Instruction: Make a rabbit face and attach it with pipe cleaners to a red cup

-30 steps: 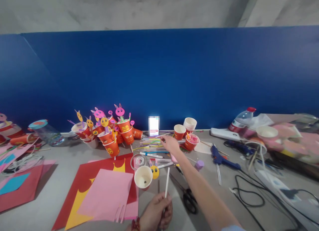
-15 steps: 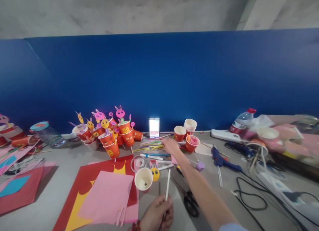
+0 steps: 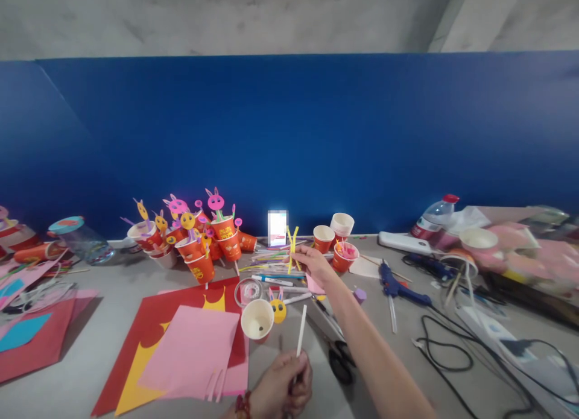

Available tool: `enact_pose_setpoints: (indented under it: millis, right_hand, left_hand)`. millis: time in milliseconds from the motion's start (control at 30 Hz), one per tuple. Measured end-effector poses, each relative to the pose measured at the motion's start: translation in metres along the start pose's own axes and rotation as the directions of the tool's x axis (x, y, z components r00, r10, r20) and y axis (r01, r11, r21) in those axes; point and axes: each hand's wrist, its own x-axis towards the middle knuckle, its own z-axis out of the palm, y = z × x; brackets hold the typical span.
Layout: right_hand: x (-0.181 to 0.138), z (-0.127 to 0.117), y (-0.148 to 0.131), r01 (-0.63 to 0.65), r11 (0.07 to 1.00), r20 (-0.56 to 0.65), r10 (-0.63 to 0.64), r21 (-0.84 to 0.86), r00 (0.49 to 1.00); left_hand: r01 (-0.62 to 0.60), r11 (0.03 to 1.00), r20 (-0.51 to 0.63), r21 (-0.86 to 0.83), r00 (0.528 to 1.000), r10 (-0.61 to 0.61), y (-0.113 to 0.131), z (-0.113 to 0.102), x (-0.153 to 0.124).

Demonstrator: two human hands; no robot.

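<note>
My right hand (image 3: 312,263) reaches far over the grey table and pinches a bent yellow pipe cleaner (image 3: 292,247), lifted above a loose pile of coloured straws and pipe cleaners (image 3: 271,260). Near the bottom edge, my left hand (image 3: 283,389) is closed round a white straw (image 3: 301,331) that points up and away. An orange paper cup (image 3: 257,321) lies on its side just beyond my left hand. Beside that cup sits a yellow rabbit face cut-out (image 3: 277,309).
A cluster of orange cups with paper rabbit heads (image 3: 199,238) stands at the back left. Red, yellow and pink paper sheets (image 3: 190,346) lie front left. Scissors (image 3: 337,355), a blue glue gun (image 3: 398,286), black cables (image 3: 447,352), a water bottle (image 3: 432,220) and stacked cups (image 3: 341,226) are to the right.
My right hand was down among the straws at the back of the table; now it has drawn back a little and lifted a yellow pipe cleaner. My left hand stays still.
</note>
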Motion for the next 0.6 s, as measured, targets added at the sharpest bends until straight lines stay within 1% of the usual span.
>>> enact_pose_setpoints:
  millis: [67, 133, 200, 233, 267, 300, 333, 367, 400, 433, 467, 500, 567, 600]
  right_hand:
    - [-0.022, 0.006, -0.005, -0.013, 0.99, 0.01, 0.011, 0.142, 1.0]
    - [-0.046, 0.009, -0.008, -0.033, 0.968, 0.021, 0.029, 0.248, 0.999]
    - [-0.069, 0.012, -0.011, -0.059, 0.931, 0.035, 0.049, 0.36, 0.998]
    - [-0.08, 0.013, -0.012, -0.093, 0.872, 0.054, 0.076, 0.482, 0.996]
    - [-0.091, 0.015, -0.014, -0.124, 0.809, 0.072, 0.101, 0.574, 0.992]
    - [-0.1, 0.017, -0.014, -0.149, 0.757, 0.087, 0.121, 0.636, 0.989]
    - [-0.108, 0.019, -0.015, -0.163, 0.717, 0.09, 0.139, 0.678, 0.986]
    - [-0.116, 0.022, -0.015, -0.174, 0.691, 0.095, 0.151, 0.701, 0.984]
    - [-0.122, 0.026, -0.016, -0.181, 0.674, 0.1, 0.157, 0.716, 0.982]
    - [-0.127, 0.029, -0.016, -0.185, 0.659, 0.105, 0.159, 0.729, 0.982]
    - [-0.131, 0.033, -0.017, -0.189, 0.645, 0.114, 0.158, 0.74, 0.981]
    - [-0.134, 0.036, -0.017, -0.193, 0.631, 0.12, 0.156, 0.752, 0.98]
    - [-0.138, 0.04, -0.018, -0.2, 0.61, 0.129, 0.159, 0.766, 0.979]
    - [-0.14, 0.042, -0.018, -0.201, 0.605, 0.129, 0.162, 0.77, 0.978]
  left_hand:
    - [-0.016, 1.0, 0.017, -0.012, 1.0, 0.016, 0.002, 0.002, -0.004]
    - [-0.058, 0.998, 0.014, -0.005, 0.998, 0.058, 0.005, 0.006, -0.009]
    - [-0.158, 0.986, -0.012, 0.052, 0.987, 0.159, 0.009, 0.01, -0.017]
    - [-0.23, 0.968, -0.043, 0.102, 0.971, 0.236, 0.012, 0.012, -0.021]
    - [-0.304, 0.938, -0.087, 0.163, 0.943, 0.321, 0.015, 0.015, -0.025]
    - [-0.365, 0.903, -0.156, 0.228, 0.902, 0.403, 0.018, 0.018, -0.029]
    - [-0.415, 0.864, -0.235, 0.287, 0.843, 0.483, 0.022, 0.021, -0.033]
    - [-0.441, 0.832, -0.303, 0.335, 0.786, 0.539, 0.027, 0.024, -0.036]
    - [-0.452, 0.809, -0.35, 0.377, 0.739, 0.576, 0.031, 0.027, -0.037]
    - [-0.452, 0.789, -0.367, 0.417, 0.71, 0.601, 0.036, 0.029, -0.038]
    - [-0.442, 0.771, -0.363, 0.458, 0.699, 0.616, 0.039, 0.031, -0.039]
    - [-0.423, 0.755, -0.344, 0.501, 0.703, 0.623, 0.042, 0.033, -0.038]
    - [-0.369, 0.744, -0.328, 0.558, 0.725, 0.605, 0.045, 0.033, -0.037]
    - [-0.339, 0.756, -0.337, 0.56, 0.741, 0.582, 0.044, 0.032, -0.036]
